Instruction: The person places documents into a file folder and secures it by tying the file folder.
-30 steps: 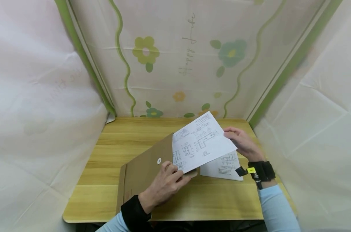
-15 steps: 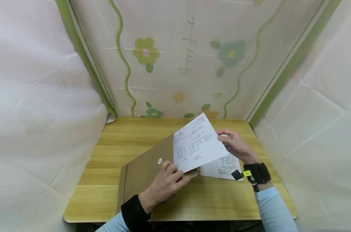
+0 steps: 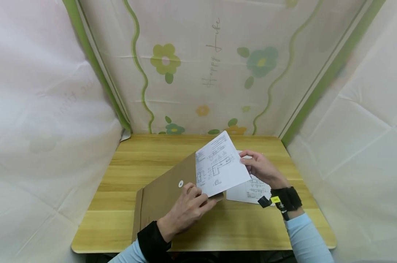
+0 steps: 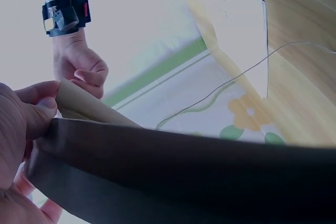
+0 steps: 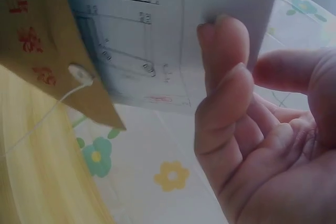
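A brown kraft document envelope [image 3: 168, 190] lies slanted at the left of the table in the head view, its open end toward the right. My left hand [image 3: 187, 208] grips that mouth near its front corner; in the left wrist view, the thumb and fingers hold the envelope's edge. Part of a white sheet of paper [image 3: 219, 166] with printed technical drawings stands inside the mouth. My right hand [image 3: 259, 166] pinches the sheet's outer right edge between thumb and fingers, as the right wrist view [image 5: 226, 66] shows. The sheet's inner end is hidden in the envelope.
Another printed sheet [image 3: 251, 193] lies on the wooden table [image 3: 270, 226] under my right hand. A white button [image 5: 81, 74] with a thin string [image 5: 47, 111] is fixed to the envelope. Flower-patterned curtains [image 3: 201, 73] enclose the back and both sides.
My right hand has moved left and slightly down, and less of the pinched sheet shows outside the envelope. The left hand and the envelope have stayed nearly in place.
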Tool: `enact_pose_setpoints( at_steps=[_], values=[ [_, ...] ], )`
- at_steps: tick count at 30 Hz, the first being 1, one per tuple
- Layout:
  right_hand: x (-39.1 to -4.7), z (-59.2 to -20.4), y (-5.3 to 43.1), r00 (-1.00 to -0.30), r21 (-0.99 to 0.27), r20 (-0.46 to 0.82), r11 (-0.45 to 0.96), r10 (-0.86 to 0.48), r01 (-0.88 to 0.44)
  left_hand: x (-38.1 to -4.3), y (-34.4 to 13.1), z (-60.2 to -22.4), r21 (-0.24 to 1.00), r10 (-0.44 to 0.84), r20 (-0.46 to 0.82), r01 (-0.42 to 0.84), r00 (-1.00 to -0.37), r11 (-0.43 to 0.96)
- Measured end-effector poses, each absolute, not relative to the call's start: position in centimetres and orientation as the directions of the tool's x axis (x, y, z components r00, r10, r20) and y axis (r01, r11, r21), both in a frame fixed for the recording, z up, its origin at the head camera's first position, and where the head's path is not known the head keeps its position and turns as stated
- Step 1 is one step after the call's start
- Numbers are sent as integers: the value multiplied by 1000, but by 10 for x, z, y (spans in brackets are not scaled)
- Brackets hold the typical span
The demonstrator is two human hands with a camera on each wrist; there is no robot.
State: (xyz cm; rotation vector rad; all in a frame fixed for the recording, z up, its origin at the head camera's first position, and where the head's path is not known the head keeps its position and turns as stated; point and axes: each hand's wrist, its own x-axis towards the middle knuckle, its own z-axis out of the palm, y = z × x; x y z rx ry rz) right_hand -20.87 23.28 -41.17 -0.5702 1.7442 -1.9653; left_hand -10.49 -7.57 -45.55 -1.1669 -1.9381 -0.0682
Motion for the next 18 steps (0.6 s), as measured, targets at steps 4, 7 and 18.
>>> enact_pose_setpoints(
  at_steps=[4,7,18],
  values=[
    [-211,-412,236,-813,-990,30,-129,-581,55,-106,-75,-456,-354,695,692,748,-194,561],
    [-214,-413,240,-814,-980,37,-179,-580,83,-107,-75,-457,-358,688,704,747,-178,560],
    [-217,-414,251,-798,-958,21,-242,-602,157,-110,-74,-459,-378,688,713,754,-133,537]
  ],
)
